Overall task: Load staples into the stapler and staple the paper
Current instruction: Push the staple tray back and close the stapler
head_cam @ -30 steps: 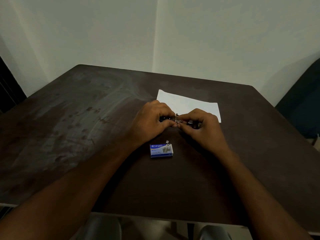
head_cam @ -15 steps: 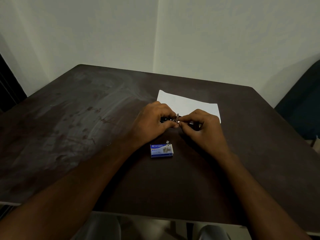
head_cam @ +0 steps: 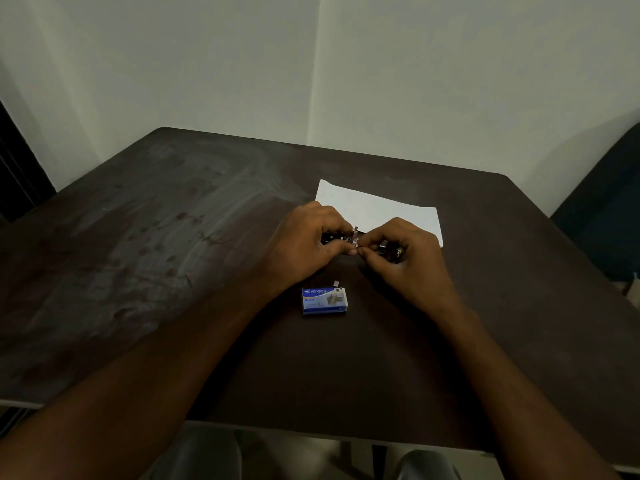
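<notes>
At the centre of the frame the left hand (head_cam: 304, 245) and right hand (head_cam: 405, 252) meet fingertip to fingertip, both closed around the small dark stapler (head_cam: 356, 237), pinching at a bit of metal on top. Loading looks under way rather than finished; whether staples are seated I cannot tell. The paper (head_cam: 377, 209) lies flat just behind the hands, seemingly not yet stapled. Just below the hands sits the blue staple box (head_cam: 323, 300), reading "kangaro"; its smaller print is illegible, on the dark table (head_cam: 138, 254)

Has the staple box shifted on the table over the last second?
No. The staple box lies at the same spot below both hands, equally far from the paper.
</notes>
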